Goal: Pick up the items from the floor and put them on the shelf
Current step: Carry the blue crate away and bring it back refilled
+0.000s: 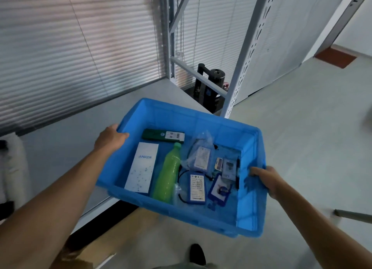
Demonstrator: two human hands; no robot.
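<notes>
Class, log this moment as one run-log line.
left hand: grips blue bin rim | right hand: grips opposite rim | bin: held over shelf edge | contents: green bottle, Anker box

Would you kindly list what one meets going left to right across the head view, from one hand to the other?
Left hand → white Anker box → green bottle → blue battery pack → right hand, both hands gripping the blue bin's rim.

Grey shelf (84, 127) board bare on top; blue bin (249, 188) above its edge (contact unclear)
</notes>
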